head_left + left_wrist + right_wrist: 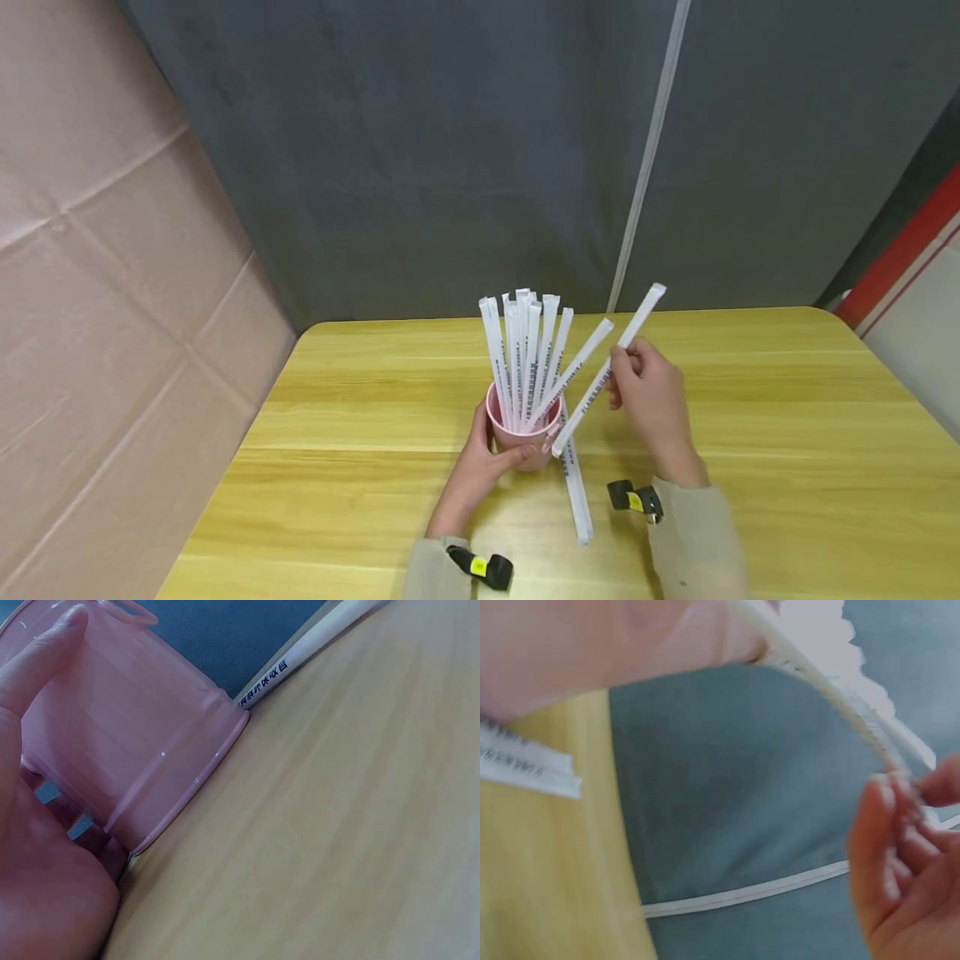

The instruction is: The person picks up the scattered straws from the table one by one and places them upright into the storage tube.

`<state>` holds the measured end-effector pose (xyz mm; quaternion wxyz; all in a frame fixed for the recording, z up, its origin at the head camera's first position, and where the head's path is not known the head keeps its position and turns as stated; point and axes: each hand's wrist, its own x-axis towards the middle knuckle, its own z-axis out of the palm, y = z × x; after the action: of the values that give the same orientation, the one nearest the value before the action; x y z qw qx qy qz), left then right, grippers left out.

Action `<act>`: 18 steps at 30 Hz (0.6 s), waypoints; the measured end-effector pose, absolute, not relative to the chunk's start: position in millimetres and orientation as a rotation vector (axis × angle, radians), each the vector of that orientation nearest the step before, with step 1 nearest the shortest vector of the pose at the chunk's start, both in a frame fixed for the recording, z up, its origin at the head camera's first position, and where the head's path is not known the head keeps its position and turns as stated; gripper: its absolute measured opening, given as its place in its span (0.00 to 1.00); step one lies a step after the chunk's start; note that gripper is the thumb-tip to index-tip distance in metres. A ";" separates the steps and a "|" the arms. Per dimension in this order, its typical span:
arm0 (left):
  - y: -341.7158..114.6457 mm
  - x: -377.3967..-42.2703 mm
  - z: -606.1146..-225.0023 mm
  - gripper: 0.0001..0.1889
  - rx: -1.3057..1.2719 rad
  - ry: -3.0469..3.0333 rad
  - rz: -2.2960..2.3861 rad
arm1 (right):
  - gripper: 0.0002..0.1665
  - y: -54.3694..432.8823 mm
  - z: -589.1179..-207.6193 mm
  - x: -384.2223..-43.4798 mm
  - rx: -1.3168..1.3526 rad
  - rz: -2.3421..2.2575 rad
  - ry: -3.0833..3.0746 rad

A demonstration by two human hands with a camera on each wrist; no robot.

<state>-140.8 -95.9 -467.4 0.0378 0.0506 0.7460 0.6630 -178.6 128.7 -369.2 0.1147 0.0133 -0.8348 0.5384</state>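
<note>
A pink cup (528,450) holds several paper-wrapped straws (525,358), most nearly upright and one leaning right. My left hand (480,467) grips the cup's side, its thumb across the front; in the left wrist view the thumb lies along the pink wall (142,712) and the base meets the table. To the right of the cup, my right hand (652,396) pinches a single wrapped straw (600,383) between thumb and fingers. That straw slants, its lower end beside the cup's rim. The right wrist view shows the right hand (915,855) pinching the straw, somewhat blurred.
Wrapped straw (577,500) lies on the wooden table (337,467) just right of the cup, overlapping in part. A dark grey curtain (450,167) with a pale strip hangs behind the table. At left stands a pinkish cloth-covered wall (112,292).
</note>
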 end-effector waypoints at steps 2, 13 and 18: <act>-95.8 -141.7 -469.6 0.50 0.153 2.300 2.029 | 0.18 127.1 -364.1 -175.0 0.062 1.593 -2.294; -95.7 -141.3 -470.1 0.50 0.147 2.305 2.028 | 0.10 111.5 -339.7 -155.1 0.315 1.677 -1.885; -95.6 -142.1 -470.0 0.50 0.152 2.308 2.022 | 0.10 105.9 -335.2 -152.7 0.388 1.708 -1.914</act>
<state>-142.1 -95.6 -470.0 0.0345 0.0496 0.7508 0.6578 -152.7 105.9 -335.2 0.2700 0.1440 -0.7104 0.6338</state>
